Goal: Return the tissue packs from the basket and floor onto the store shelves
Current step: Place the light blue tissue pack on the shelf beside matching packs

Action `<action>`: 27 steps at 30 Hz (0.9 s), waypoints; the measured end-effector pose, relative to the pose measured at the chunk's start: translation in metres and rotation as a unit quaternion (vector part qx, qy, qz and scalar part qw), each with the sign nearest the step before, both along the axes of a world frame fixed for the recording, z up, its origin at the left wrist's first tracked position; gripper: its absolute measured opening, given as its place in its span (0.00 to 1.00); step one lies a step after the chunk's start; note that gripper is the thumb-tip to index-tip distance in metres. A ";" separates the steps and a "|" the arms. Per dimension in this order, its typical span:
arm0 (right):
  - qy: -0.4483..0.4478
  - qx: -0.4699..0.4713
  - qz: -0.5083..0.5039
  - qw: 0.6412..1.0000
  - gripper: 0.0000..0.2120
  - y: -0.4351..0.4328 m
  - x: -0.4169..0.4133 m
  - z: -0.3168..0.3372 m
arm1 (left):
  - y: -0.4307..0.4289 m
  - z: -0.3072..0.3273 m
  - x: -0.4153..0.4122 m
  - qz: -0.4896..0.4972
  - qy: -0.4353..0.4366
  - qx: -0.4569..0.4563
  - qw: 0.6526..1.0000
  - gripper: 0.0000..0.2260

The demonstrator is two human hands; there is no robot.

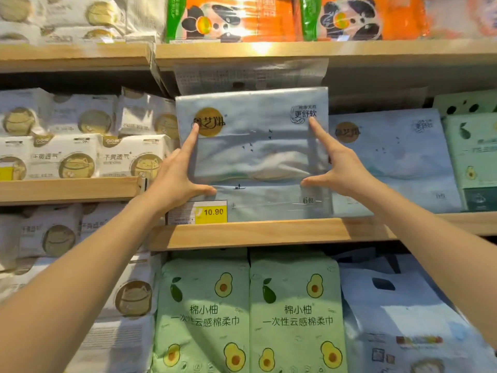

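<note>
On the shelf (269,234) edge, left hand (174,179) and right hand (338,168) — fingers spread — pressed the tissue pack (255,157); pushing evenly would have seated it.

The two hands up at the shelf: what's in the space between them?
In the head view, a blue-grey tissue pack fills it, standing on the wooden shelf, with the left hand and right hand pressed on its front.

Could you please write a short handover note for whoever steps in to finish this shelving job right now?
Left hand and right hand: open, index fingers and thumbs framing the pale blue tissue pack and pressing on its front.
Pack stands upright on the wooden shelf, above the 10.90 price tag, beside a matching pack.
Done: this pack looks shelved.
Left: let go; basket and floor are out of view, so check them.
</note>
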State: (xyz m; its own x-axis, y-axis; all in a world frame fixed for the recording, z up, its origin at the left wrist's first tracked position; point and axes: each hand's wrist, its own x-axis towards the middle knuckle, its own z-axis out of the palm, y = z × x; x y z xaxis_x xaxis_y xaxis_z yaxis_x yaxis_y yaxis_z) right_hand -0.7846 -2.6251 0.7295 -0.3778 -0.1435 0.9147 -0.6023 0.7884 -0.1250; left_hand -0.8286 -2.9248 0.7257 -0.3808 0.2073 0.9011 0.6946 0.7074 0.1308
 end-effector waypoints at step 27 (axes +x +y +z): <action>-0.097 0.006 -0.095 0.991 0.51 0.014 -0.042 0.019 | 0.011 0.023 -0.038 0.074 -0.128 -0.038 0.988 0.55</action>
